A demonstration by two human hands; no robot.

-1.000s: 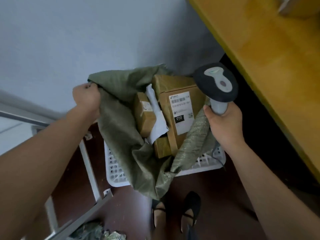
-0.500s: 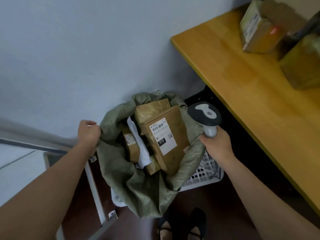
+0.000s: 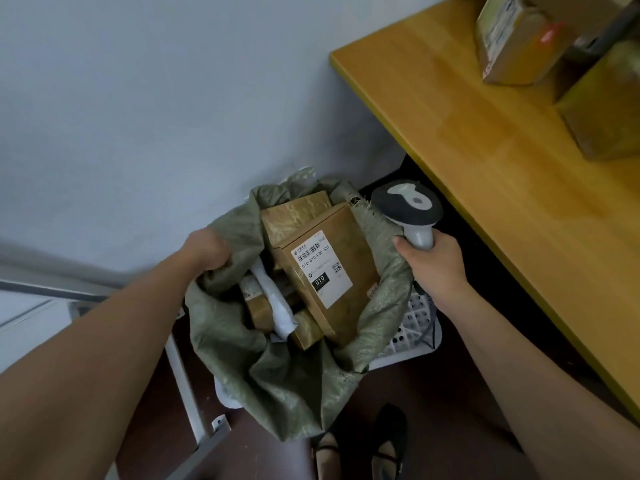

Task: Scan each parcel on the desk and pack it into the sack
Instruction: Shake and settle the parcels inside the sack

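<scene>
Nearest, the left hand [image 3: 207,252] grips the sack [image 3: 287,375] rim at 9 o'clock; the right hand [image 3: 433,261] grips the scanner [image 3: 408,209] at the rim's 3 o'clock edge. A labelled parcel [image 3: 325,271] fills the sack mouth. Farther, at 1 o'clock, more parcels [image 3: 512,46] sit on the worktop [image 3: 485,150], back from its near edge.

A wooden desk [image 3: 485,161] fills the upper right, and two brown parcels sit on its far end: a labelled box [image 3: 512,43] and, just right of it, a second box [image 3: 602,112] cut by the frame edge. Left of the desk, on the dark floor [image 3: 433,410], stands a white perforated basket [image 3: 415,327] holding the green sack [image 3: 294,386].
</scene>
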